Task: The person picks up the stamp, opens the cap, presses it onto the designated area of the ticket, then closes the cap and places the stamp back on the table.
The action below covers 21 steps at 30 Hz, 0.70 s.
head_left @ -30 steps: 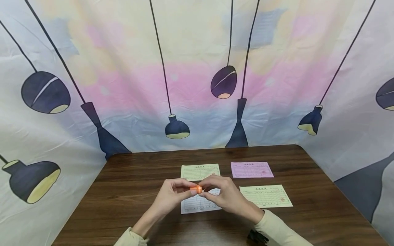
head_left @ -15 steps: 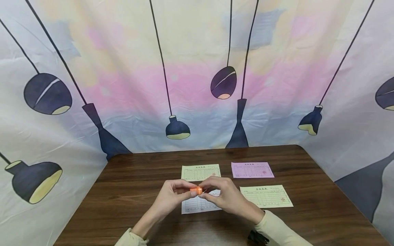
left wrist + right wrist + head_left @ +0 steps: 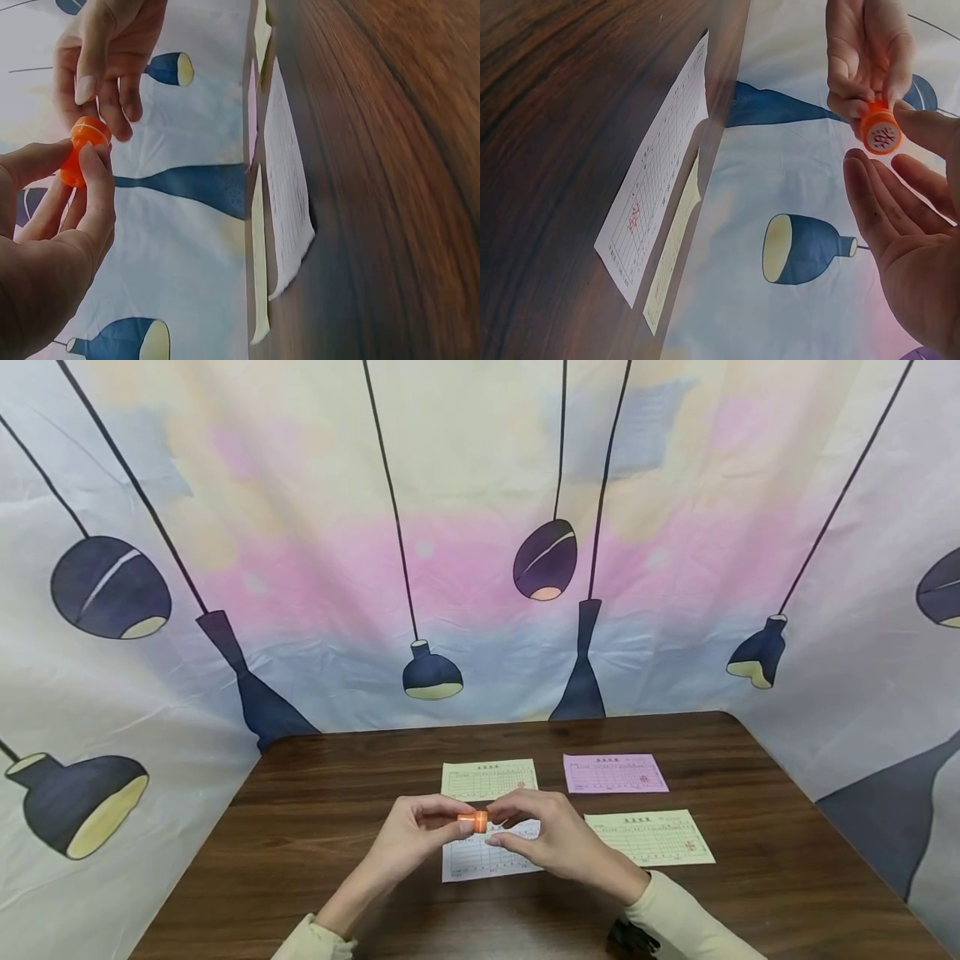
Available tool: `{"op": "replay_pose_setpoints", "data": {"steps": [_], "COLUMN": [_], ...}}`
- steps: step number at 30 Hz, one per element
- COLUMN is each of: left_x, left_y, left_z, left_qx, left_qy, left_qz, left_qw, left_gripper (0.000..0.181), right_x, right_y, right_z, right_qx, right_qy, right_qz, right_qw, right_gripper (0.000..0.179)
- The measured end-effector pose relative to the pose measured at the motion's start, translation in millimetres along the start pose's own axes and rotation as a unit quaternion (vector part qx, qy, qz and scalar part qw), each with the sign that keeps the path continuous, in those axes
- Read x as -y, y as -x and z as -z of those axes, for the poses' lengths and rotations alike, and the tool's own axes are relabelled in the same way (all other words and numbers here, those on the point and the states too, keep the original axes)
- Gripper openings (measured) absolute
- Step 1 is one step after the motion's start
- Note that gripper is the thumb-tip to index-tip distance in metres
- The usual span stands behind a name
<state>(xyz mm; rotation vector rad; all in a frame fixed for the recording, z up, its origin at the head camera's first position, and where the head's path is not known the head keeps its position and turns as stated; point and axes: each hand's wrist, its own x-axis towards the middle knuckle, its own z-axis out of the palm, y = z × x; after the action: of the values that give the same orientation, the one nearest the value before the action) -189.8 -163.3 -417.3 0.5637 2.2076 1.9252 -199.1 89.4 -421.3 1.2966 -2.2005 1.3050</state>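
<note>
My left hand (image 3: pixel 408 835) pinches a small orange stamp (image 3: pixel 474 822) between thumb and fingers, above the papers. Its white round face with red characters points toward the right hand in the right wrist view, where the stamp (image 3: pixel 883 135) shows most plainly. My right hand (image 3: pixel 551 835) is close by on the right, its fingers parted around the stamp's face end; one fingertip is right at the rim. Nothing shows between those fingers. A white printed form (image 3: pixel 487 860) lies beneath both hands, partly covered, and a red mark on the white form (image 3: pixel 634 217) is visible in the right wrist view.
A yellow form (image 3: pixel 487 777) lies behind the hands, a pink form (image 3: pixel 615 774) at the back right, and another yellow form (image 3: pixel 651 839) to the right. The brown wooden table (image 3: pixel 315 793) meets a patterned cloth (image 3: pixel 495 477) at the back.
The right hand's fingertips have spread and come off the stamp. The left hand has drawn the stamp slightly to the left. The forms have stayed where they were.
</note>
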Motion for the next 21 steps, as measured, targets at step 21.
{"op": "replay_pose_setpoints", "data": {"steps": [21], "left_x": [26.3], "left_y": [-0.2], "left_z": [64.6], "left_qx": [-0.137], "left_qy": [-0.312], "left_qz": [0.024], "left_qw": [0.9398], "left_gripper": [0.018], "right_x": [2.5], "right_y": [4.5], "right_z": [24.1], "right_qx": [-0.033], "right_qy": [0.015], "right_qz": [0.006], "right_qw": [0.9993], "right_gripper": [0.013]}}
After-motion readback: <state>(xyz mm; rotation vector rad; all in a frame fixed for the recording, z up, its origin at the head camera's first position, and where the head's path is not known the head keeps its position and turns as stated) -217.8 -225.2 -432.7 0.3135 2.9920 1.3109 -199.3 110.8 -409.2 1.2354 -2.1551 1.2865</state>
